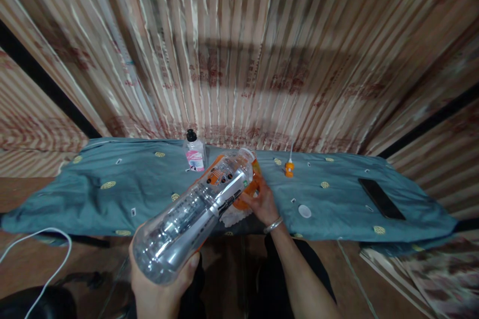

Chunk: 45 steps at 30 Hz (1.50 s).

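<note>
A large clear plastic bottle (175, 227) with a printed label is held slanting in my left hand (160, 284), whose fingers wrap round its base. Its mouth points up and to the right, over the table. My right hand (262, 204), with a silver bracelet on the wrist, is closed round an orange bottle (247, 199). The clear bottle's neck covers part of the orange bottle, and I cannot tell whether the two touch. Something white and ruffled (235, 217) lies below them. To the right are an orange pump top (289, 168) with a thin white tube and a round white cap (304, 211).
A teal patterned cloth (123, 169) covers the narrow table. A clear bottle with a black cap and pink label (194, 155) stands at the back. A black phone (380, 199) lies at the right. Striped curtains (239, 60) hang behind; a white cable (69, 244) loops at the left.
</note>
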Motion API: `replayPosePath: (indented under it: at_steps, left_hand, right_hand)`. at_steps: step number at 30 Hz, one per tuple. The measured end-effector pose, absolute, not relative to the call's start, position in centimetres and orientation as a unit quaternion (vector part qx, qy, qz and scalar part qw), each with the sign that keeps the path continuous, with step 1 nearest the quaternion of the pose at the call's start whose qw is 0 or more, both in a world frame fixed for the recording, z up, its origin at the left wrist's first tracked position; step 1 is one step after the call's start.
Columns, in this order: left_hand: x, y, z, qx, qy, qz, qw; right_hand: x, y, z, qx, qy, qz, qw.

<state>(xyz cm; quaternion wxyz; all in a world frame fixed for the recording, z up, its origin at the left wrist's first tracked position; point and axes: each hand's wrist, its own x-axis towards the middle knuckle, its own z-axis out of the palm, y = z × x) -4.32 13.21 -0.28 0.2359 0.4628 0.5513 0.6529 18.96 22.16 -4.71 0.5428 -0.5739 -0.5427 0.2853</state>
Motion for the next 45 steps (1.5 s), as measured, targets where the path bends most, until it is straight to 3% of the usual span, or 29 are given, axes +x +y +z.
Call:
replayPosePath:
  at_steps: [4, 9, 23, 45]
  left_hand:
    - [-4.3, 12.6, -0.2, 0.427, 0.568, 0.663, 0.236]
    - [-3.5, 11.7, 1.0, 0.394, 0.556, 0.662, 0.311]
    - [-3.6, 11.1, 1.6, 0.390, 0.560, 0.653, 0.327]
    - [-3.6, 11.5, 0.6, 0.411, 0.566, 0.666, 0.260]
  right_hand:
    - [18.8, 22.1, -4.6, -0.572, -0.543, 0.284, 0.545]
    - [18.8, 21.9, -4.4, -0.558, -0.549, 0.290, 0.550]
    - [18.8, 21.8, -3.9, -0.576, -0.553, 0.285, 0.530]
    - [18.4, 21.8, -4.3, -0.574, -0.548, 0.284, 0.538]
